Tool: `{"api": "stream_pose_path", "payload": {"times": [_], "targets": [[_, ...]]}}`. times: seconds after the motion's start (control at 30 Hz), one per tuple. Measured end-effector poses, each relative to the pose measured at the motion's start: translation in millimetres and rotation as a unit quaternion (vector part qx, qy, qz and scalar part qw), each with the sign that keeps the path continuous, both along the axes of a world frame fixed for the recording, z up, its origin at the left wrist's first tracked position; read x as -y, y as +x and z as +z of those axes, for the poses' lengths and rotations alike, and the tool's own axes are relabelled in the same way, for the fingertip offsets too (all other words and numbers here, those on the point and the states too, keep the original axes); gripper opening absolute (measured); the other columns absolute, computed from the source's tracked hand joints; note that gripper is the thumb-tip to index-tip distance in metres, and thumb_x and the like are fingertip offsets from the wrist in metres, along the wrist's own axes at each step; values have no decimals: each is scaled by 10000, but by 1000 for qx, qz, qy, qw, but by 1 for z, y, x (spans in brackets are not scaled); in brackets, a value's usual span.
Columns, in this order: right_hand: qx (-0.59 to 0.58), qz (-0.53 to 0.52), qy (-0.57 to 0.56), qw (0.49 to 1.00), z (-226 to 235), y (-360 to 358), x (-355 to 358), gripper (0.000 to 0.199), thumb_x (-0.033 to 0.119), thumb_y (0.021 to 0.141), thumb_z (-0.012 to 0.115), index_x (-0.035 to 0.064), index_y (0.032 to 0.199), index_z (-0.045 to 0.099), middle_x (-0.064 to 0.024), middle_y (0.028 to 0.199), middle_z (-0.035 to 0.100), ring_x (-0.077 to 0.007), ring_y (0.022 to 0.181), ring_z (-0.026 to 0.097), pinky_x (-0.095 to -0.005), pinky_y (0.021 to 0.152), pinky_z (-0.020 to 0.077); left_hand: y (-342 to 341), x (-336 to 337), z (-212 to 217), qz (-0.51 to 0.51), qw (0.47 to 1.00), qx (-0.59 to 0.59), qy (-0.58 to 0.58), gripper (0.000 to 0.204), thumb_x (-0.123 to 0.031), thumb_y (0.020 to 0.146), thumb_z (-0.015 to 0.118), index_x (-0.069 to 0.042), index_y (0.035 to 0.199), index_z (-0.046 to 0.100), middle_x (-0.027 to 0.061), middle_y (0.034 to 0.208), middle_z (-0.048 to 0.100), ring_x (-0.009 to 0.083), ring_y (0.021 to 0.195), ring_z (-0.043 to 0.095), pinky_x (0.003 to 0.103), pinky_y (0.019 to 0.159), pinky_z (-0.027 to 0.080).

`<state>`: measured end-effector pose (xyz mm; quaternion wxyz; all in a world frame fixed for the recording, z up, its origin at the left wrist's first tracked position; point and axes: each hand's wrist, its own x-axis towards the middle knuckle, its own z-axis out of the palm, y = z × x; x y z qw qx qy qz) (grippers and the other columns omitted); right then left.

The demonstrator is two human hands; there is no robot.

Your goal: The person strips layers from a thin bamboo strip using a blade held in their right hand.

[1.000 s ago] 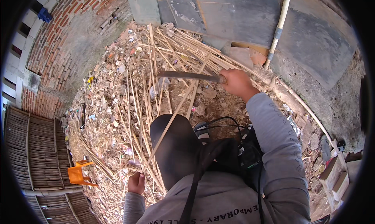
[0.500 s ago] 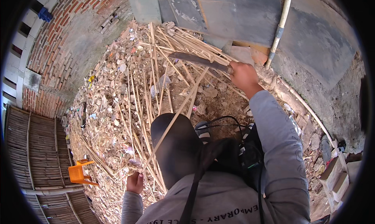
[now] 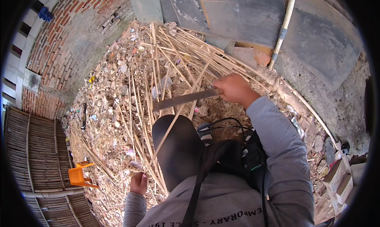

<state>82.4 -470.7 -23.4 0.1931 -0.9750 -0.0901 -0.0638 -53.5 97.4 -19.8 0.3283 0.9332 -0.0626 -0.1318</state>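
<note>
My right hand (image 3: 233, 88) is closed round the handle of a machete (image 3: 188, 99), whose dark blade reaches left and crosses over a long bamboo strip. Down at the lower left, my left hand (image 3: 138, 183) grips the near end of that bamboo strip (image 3: 168, 131). The strip slants up and right across my dark-covered knee (image 3: 176, 148). Whether the blade touches the strip I cannot tell. More split bamboo strips (image 3: 190, 41) lie heaped on the ground beyond the machete, and others lie to the left of my knee.
Rubble and litter (image 3: 107, 88) cover the ground. An orange plastic chair (image 3: 81, 175) stands at the left beside a woven bamboo panel (image 3: 39, 148). A brick wall (image 3: 55, 49) rises at the far left. A pale pipe (image 3: 284, 29) runs down the grey wall at the right.
The machete has come down and toward me, from over the far bamboo heap to across the held strip. My left hand has barely moved.
</note>
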Motion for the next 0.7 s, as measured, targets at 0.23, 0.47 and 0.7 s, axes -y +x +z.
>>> {"api": "stream_pose_path", "payload": {"times": [0.23,0.47,0.7], "targets": [[-23,-248,-6,969,-21,13,47,206,196,824,689,100,1003,654,-147,902,720,-386,890,697,-501,790,553,-3,16,31,-45,989,20,142,440,-359,1022,502,-3,769,552,189,632,535,366,600,570,453,591,443],[14,-235,25,972,-19,9,49,261,192,807,697,97,1047,658,-179,939,719,-399,914,693,-523,803,547,0,-3,19,-24,998,-15,61,533,-472,1033,479,-2,794,562,113,590,545,219,540,534,398,541,414],[85,-82,-6,993,-10,6,28,274,200,743,743,111,987,654,-149,859,697,-372,840,686,-498,741,536,0,3,3,-33,997,22,60,432,-351,1028,499,-16,762,555,169,583,518,311,513,514,427,530,407]]}}
